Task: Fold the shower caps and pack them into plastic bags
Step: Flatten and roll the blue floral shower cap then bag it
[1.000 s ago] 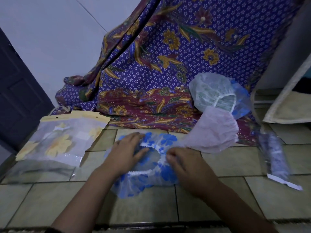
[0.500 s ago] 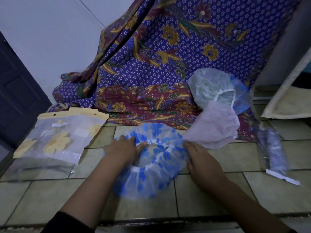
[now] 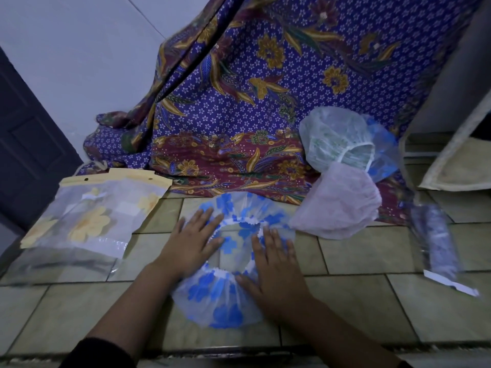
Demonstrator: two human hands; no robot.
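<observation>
Tiled floor [image 3: 345, 301] before a draped batik cloth [image 3: 265, 102]: your left hand [image 3: 191, 243] and right hand [image 3: 273, 272] lie flat, fingers straight and slightly spread, pressing down on opposite sides of the blue-flowered shower cap [image 3: 218, 301], which lies opened out on the tiles with its gathered elastic ring between your palms; neither hand pinches anything. Judged step: flattening before the first fold. Judged risks: the elastic rim is likely to pucker again once either palm lifts, so a one-handed fold may come out crooked; the thin film may skid on the smooth tile if you push sideways rather than down; trapped air could leave it too bulky for a bag. Just beyond your right fingertips a pink cap [image 3: 337, 205] meets the blue cap's far edge and could be dragged into the fold. Outboard of your left hand lies a filled plastic bag [image 3: 90, 213], near but apart; well outboard of your right, a blurred bag [image 3: 435, 240]
</observation>
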